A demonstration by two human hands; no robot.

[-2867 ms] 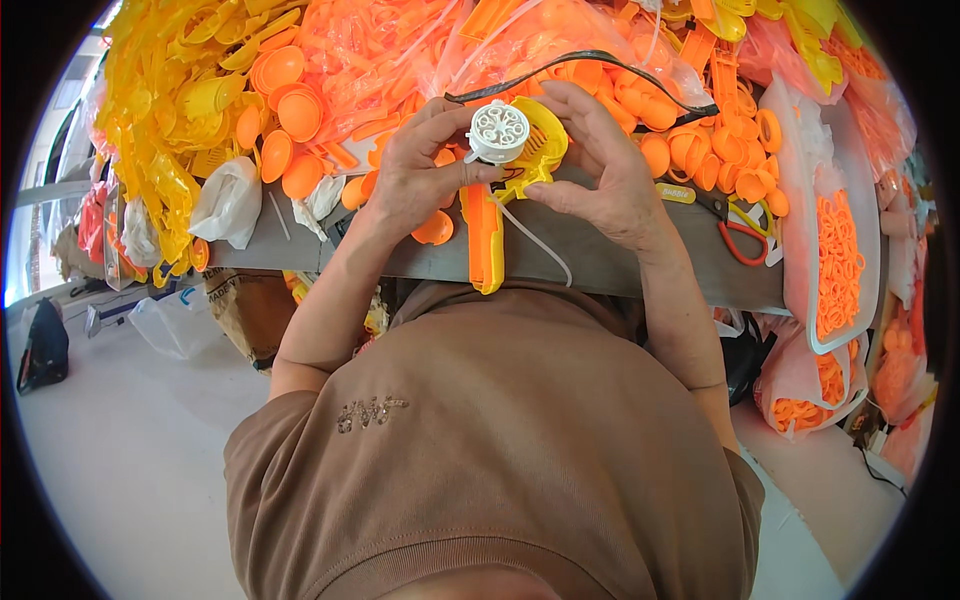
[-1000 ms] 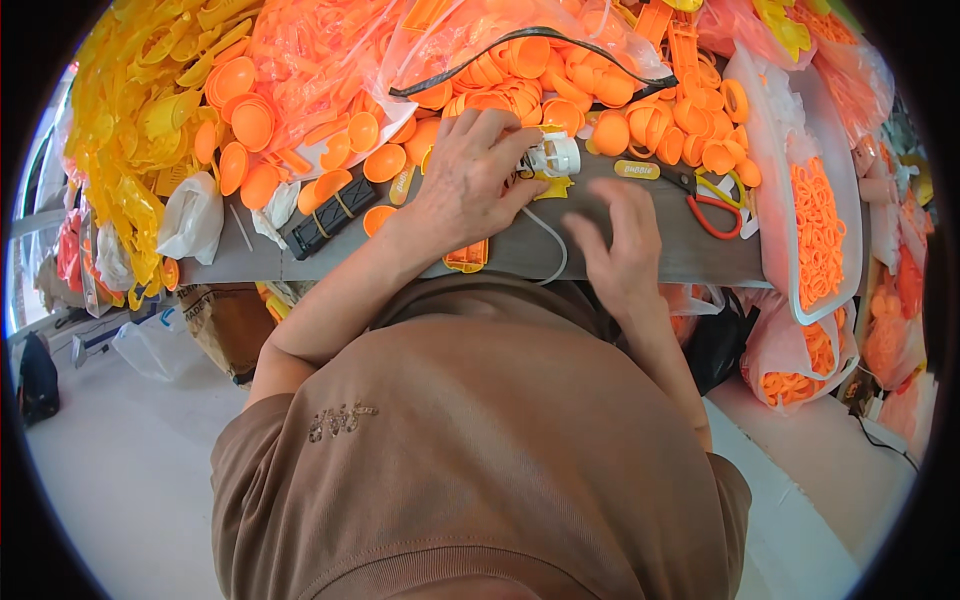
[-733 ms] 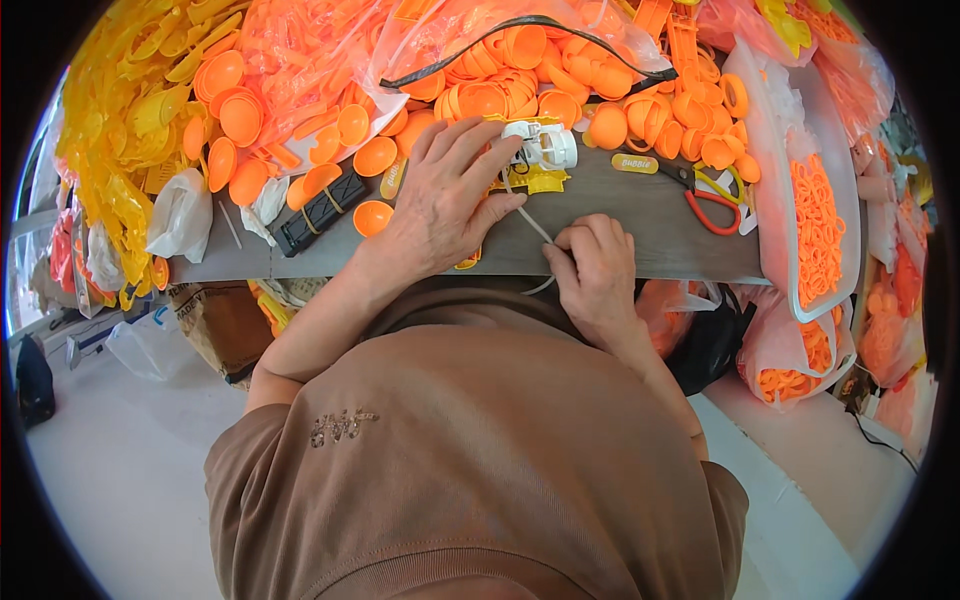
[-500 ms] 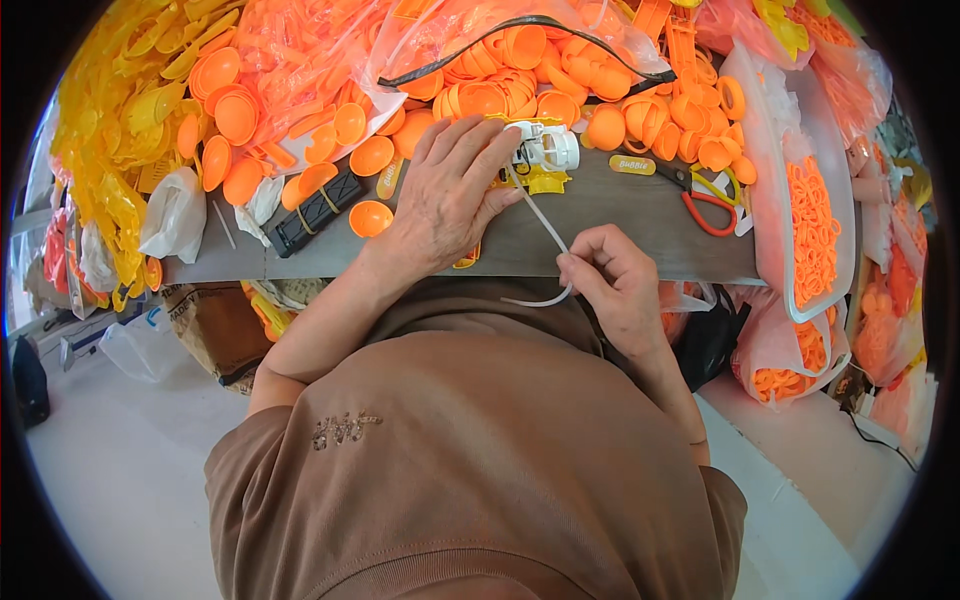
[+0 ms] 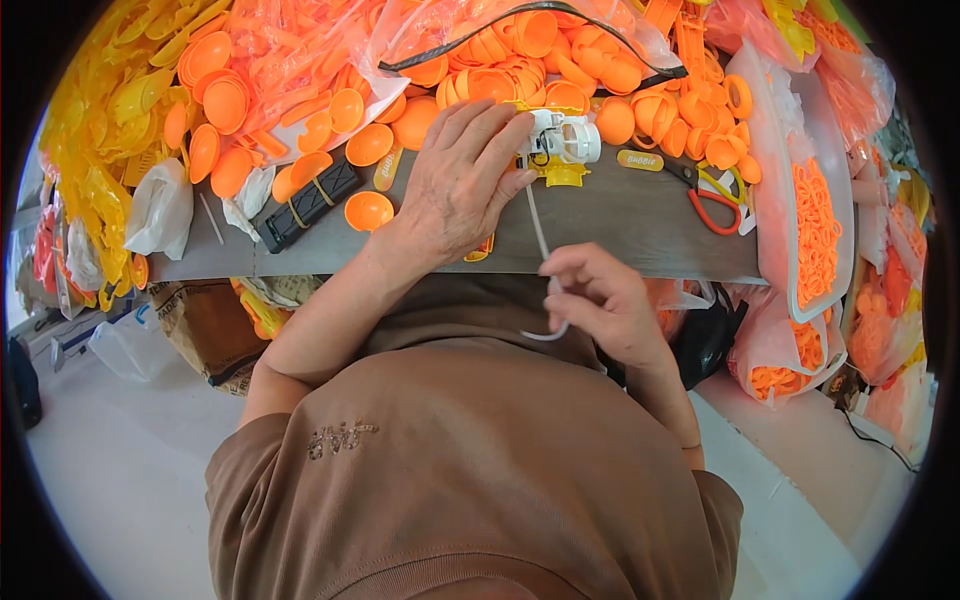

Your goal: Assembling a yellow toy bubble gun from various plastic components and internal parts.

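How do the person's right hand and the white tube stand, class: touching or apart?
Touching: the head view shows the right hand holding the white tube, whose lower end curls out below.

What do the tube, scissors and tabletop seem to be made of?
Tube: smooth, whitish, probably soft plastic or rubber, since it bends into a hook below the right hand.
Scissors: bright red and yellow handles suggest plastic; the dark blades are likely metal.
Tabletop: matt grey with faint streaks, perhaps laminate or wood.
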